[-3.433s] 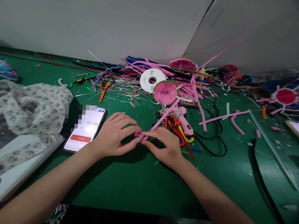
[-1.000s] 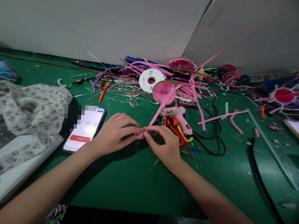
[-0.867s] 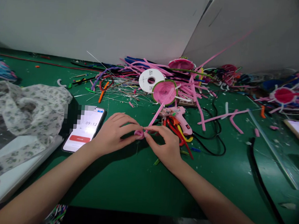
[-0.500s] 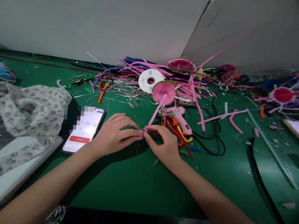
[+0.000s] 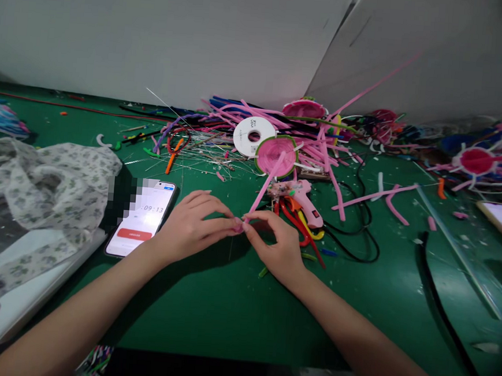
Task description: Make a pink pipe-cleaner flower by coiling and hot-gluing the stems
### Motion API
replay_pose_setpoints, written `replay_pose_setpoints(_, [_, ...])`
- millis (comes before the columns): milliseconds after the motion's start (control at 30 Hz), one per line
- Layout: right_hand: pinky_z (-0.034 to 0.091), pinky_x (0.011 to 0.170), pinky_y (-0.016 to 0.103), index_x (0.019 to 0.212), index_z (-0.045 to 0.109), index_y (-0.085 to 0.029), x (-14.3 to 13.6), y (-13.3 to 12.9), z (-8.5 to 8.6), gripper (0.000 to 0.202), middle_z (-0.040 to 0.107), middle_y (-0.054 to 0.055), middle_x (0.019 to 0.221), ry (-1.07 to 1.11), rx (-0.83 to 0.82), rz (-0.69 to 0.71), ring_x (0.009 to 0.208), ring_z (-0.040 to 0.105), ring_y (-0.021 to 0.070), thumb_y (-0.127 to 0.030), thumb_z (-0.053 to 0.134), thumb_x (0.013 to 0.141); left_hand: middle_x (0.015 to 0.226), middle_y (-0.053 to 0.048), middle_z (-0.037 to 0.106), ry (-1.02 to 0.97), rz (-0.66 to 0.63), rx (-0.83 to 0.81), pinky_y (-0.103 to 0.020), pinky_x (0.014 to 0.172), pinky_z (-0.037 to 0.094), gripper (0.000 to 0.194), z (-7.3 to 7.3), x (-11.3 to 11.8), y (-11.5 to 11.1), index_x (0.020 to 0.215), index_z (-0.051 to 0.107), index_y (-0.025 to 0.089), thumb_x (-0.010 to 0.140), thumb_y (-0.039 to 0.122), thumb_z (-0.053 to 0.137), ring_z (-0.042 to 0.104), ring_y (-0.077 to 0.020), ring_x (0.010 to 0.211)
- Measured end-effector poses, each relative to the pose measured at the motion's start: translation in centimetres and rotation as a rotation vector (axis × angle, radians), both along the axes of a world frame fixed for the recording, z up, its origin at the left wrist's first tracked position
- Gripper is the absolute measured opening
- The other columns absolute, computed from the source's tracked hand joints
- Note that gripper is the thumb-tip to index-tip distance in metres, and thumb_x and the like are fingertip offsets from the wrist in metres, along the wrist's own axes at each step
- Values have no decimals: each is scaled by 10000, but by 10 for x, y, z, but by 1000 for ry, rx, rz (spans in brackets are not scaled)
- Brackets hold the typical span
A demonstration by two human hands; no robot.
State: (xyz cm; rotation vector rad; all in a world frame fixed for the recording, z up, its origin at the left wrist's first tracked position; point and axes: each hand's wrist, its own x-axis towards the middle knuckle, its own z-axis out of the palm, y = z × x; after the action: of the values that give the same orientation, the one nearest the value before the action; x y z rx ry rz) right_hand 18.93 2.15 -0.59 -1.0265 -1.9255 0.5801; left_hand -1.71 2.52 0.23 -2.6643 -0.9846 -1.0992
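The fingertips of my left hand point(image 5: 196, 224) and my right hand point(image 5: 278, 241) meet in a pinch above the table. Between them is the lower end of a pink pipe cleaner point(image 5: 265, 187), mostly covered by the fingers. It slants up and away to a round, coiled pink disc point(image 5: 286, 150) with a green rim and white tips at its edge. The tiny detail at the pinched end is too small to make out. Just beyond my right hand lies a pink glue gun point(image 5: 305, 204), with red-handled and yellow-handled tools point(image 5: 294, 219) beside it.
A white spool point(image 5: 242, 136) lies before a heap of pink pipe cleaners point(image 5: 235, 110). Left of my hands are a phone point(image 5: 138, 217) and a patterned cloth point(image 5: 60, 181). Rightward, a black cable point(image 5: 430, 306) and a clear stick point(image 5: 458, 256) cross the green table point(image 5: 223, 319).
Both hands stay pinched at almost the same spot, with only a very slight shift of the fingers. The phone's timer has advanced by one second.
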Motion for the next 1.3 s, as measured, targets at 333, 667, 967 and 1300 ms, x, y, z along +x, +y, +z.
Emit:
replay_pose_setpoints(333, [545,716,275,939,620,-225,1,-1,1,91,693,16,900,-2,6,5,782,661,142,-242,580,860,941,3,685,21,2,14,-377,942,424,145,2,-4,0,989,658,278,853,231,641,620,-138,891])
replay_pose_setpoints(667, [528,728,257,937,618,-220,1,-2,3,90,691,17,899,-11,18,14,798,660,143,-228,582,856,971,-18,687,21,1,-57,-383,947,415,203,2,-2,0,990,636,245,820,350,669,625,-160,913])
replay_pose_setpoints(967, [541,717,265,940,616,-235,1,-3,2,90,695,10,901,-12,16,0,769,666,139,-246,584,857,1013,-34,677,27,6,-157,-400,955,398,192,3,2,-4,1010,600,223,834,296,623,617,-176,945])
replay_pose_setpoints(1300, [561,711,279,885,675,-234,-1,-5,8,108,734,5,832,39,147,8,758,692,148,-186,588,844,1010,-20,680,29,-11,-145,-404,958,401,238,6,-1,-4,1034,623,235,796,231,613,622,-178,945])
